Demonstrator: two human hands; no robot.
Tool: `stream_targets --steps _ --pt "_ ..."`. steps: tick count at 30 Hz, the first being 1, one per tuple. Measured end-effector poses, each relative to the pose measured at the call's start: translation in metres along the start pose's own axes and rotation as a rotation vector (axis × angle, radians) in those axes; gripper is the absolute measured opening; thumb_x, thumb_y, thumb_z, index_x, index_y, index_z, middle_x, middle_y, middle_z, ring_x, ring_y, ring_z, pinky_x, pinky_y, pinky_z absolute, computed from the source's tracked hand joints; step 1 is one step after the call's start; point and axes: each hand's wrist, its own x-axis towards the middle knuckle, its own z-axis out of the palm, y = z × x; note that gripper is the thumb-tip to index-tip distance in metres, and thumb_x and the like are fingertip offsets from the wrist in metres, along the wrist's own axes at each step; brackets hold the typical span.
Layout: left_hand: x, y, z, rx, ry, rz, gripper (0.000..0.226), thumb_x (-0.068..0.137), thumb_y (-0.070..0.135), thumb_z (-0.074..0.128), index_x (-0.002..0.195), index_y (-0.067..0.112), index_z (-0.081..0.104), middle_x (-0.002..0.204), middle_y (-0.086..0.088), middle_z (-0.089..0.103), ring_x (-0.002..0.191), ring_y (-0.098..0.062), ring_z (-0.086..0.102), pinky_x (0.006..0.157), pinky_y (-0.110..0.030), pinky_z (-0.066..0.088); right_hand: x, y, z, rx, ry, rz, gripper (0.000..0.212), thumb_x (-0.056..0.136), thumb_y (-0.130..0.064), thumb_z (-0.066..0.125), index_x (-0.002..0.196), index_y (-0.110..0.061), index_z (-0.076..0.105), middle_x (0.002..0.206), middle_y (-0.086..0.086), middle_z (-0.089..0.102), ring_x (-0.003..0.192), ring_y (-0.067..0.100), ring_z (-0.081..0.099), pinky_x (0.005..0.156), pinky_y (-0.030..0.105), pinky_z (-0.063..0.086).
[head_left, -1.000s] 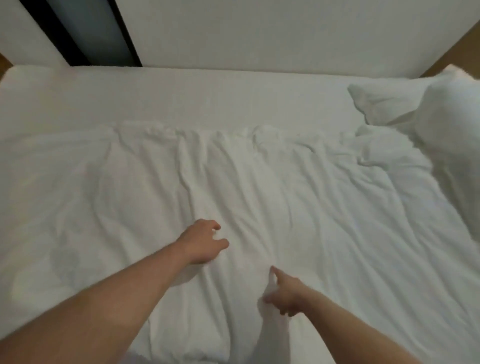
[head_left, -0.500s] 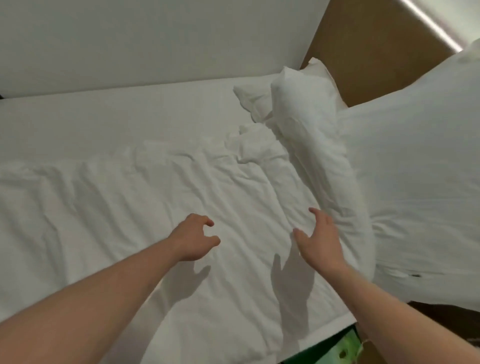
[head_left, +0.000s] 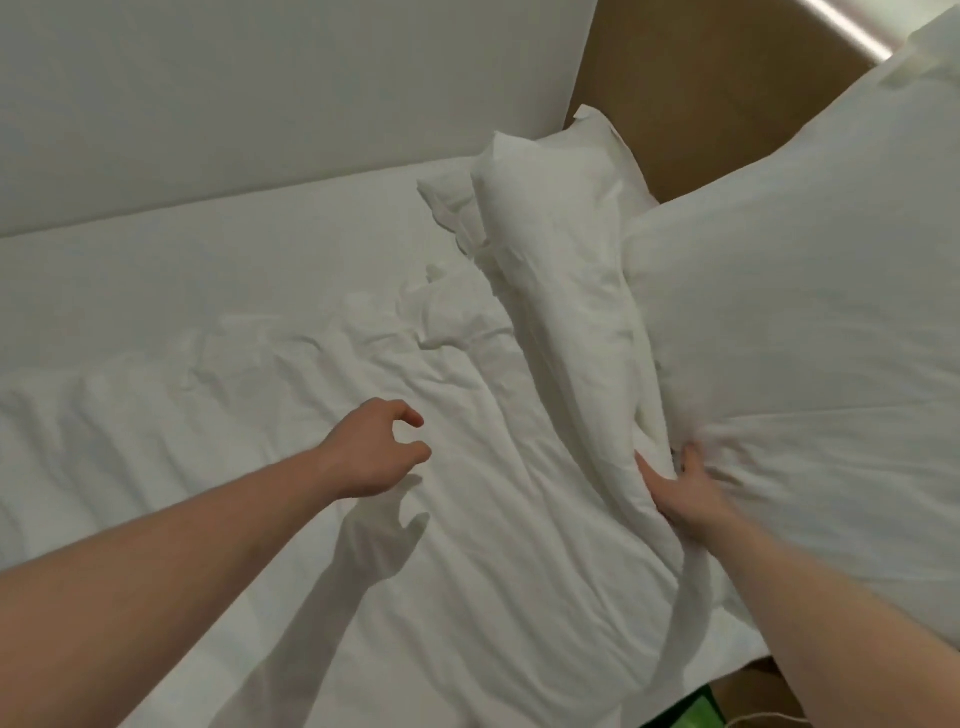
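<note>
Right hand (head_left: 680, 491) clamped on the duvet (head_left: 576, 364) fold, touching the pillow (head_left: 805, 312) on its left edge; left hand (head_left: 371, 452) hovers over the duvet well left of the pillow, fingers loosely curled, empty; advice: draw the fold clear of the pillow low and steady, with the left hand pinning the cloth flat.

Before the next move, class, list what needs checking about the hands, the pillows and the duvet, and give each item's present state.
1. Right hand has a grip on the narrow pillow: ok.
2. Large pillow clear of that grip: cannot tell.
3. Left hand free to help: ok, loosely curled above the duvet, holding nothing.
4. Duvet smooth: not ok, creased.
5. Narrow pillow lying flat: not ok, propped on edge against the large pillow.
</note>
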Motion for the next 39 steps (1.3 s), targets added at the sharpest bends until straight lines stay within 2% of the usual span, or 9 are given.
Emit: stream_targets --steps 2,5,7,10,16,20,27,35,39 --pt "0.001 0.009 0.005 -0.004 -0.010 0.025 0.041 0.089 0.037 0.069 0.128 0.029 0.061 0.139 0.006 0.049 0.122 -0.014 0.057 0.092 -0.030 0.048 -0.009 0.001 0.005 0.064 -0.119 0.074 0.113 0.069 -0.078 0.075 0.156 -0.018 0.036 0.151 0.006 0.053 0.130 0.030 0.058 0.107 0.041 0.047" --pt "-0.002 0.029 0.011 -0.020 -0.004 0.077 0.037 0.090 0.034 0.068 0.127 0.029 0.062 0.136 0.007 0.051 0.121 -0.013 0.057 0.089 -0.028 0.048 -0.025 -0.010 0.005 0.096 -0.163 0.016 0.054 0.080 -0.057 0.080 0.114 -0.016 0.069 0.112 0.002 0.075 0.094 0.016 0.071 0.078 0.033 0.058" --pt "-0.004 0.047 0.013 -0.023 0.018 0.119 0.036 0.091 0.033 0.067 0.127 0.029 0.062 0.136 0.008 0.052 0.117 -0.011 0.058 0.094 -0.030 0.050 -0.044 -0.020 0.003 0.096 0.046 -0.145 0.027 0.089 -0.044 0.076 0.088 -0.017 0.074 0.090 0.000 0.077 0.090 0.018 0.073 0.078 0.037 0.058" --pt "-0.008 0.075 0.015 -0.038 0.039 0.178 0.036 0.091 0.033 0.066 0.127 0.030 0.062 0.134 0.010 0.052 0.114 -0.009 0.058 0.098 -0.033 0.052 -0.072 -0.028 -0.019 0.131 0.426 -0.281 0.036 0.099 -0.042 0.064 0.074 -0.016 0.066 0.074 0.010 0.071 0.078 0.029 0.067 0.068 0.039 0.045" --pt "-0.015 0.117 0.013 -0.042 0.028 0.243 0.039 0.090 0.035 0.066 0.128 0.031 0.059 0.138 0.012 0.046 0.117 -0.009 0.056 0.098 -0.037 0.053 -0.097 0.002 -0.092 0.423 0.948 -0.197 0.025 0.094 -0.036 0.069 0.103 -0.020 0.052 0.099 0.003 0.058 0.086 0.023 0.054 0.077 0.036 0.042" --pt "-0.017 0.117 0.020 0.013 -0.030 0.188 0.044 0.090 0.034 0.066 0.132 0.028 0.056 0.143 0.007 0.041 0.099 -0.008 0.059 0.095 -0.036 0.053 -0.088 0.039 -0.087 0.277 0.772 0.260 0.059 0.082 -0.023 0.080 0.129 -0.014 0.044 0.140 0.019 0.044 0.121 0.043 0.049 0.101 0.055 0.044" --pt "-0.012 0.081 0.021 0.063 -0.045 0.120 0.048 0.088 0.033 0.068 0.134 0.026 0.054 0.145 0.004 0.042 0.103 -0.011 0.060 0.096 -0.032 0.049 -0.074 -0.042 -0.049 -0.155 0.638 -0.633 0.061 0.072 -0.013 0.077 0.129 -0.009 0.055 0.126 0.012 0.055 0.118 0.031 0.048 0.104 0.042 0.036" --pt "0.010 0.041 0.006 0.042 -0.004 0.054 0.049 0.088 0.032 0.069 0.134 0.025 0.055 0.143 0.003 0.043 0.102 -0.010 0.061 0.089 -0.029 0.049 0.003 -0.160 0.015 -0.517 0.297 -0.692 0.097 0.080 -0.054 0.078 0.157 -0.014 0.033 0.160 0.008 0.041 0.145 0.028 0.038 0.119 0.041 0.031" --pt "0.019 0.020 0.000 0.002 0.036 0.019 0.046 0.088 0.031 0.069 0.132 0.025 0.057 0.138 0.003 0.043 0.091 -0.007 0.067 0.083 -0.030 0.052 0.023 -0.180 0.039 -0.444 0.332 -0.661 0.088 0.079 -0.056 0.077 0.147 -0.016 0.038 0.150 0.006 0.048 0.128 0.035 0.047 0.097 0.043 0.043"
